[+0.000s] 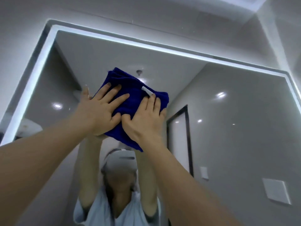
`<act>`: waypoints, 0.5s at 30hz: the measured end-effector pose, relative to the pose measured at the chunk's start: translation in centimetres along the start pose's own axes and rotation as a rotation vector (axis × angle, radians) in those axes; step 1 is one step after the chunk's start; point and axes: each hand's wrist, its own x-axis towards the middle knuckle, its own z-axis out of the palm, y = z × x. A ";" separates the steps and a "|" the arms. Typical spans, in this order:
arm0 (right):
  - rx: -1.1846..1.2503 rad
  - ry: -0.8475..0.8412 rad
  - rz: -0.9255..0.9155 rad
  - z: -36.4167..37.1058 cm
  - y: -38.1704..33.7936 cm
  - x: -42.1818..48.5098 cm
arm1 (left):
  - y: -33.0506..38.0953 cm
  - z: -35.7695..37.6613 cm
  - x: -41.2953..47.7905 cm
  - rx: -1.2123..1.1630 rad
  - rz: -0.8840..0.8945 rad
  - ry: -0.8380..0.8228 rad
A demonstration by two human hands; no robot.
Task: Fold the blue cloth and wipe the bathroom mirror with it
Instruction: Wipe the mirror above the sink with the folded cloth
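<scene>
Currently the folded blue cloth (130, 101) is pressed flat against the bathroom mirror (228, 98) near its upper edge, under the spread left hand (99, 110) and right hand (145, 121). Should pressure ease, the folds could likely slip open or the cloth drop.

Large rectangular mirror (228, 98) with lit white edge strip (146, 46): glass bare left, right and above folded blue cloth (130, 98); strip bounds top.

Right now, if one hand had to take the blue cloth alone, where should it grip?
Probably the lower folded corner of the blue cloth, coming from below. That bunched edge hangs free of the mirror, while the left hand and right hand press the rest flat on the glass.
</scene>
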 end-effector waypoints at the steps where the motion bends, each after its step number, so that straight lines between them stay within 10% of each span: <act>1: 0.009 -0.020 -0.037 0.4 -1.4 0.2 | -1.2 0.3 -1.0 -0.018 -0.048 0.016; 15: 0.045 -0.126 -0.438 6.6 -10.0 -8.0 | -3.6 4.5 -18.7 -0.194 -0.556 -0.017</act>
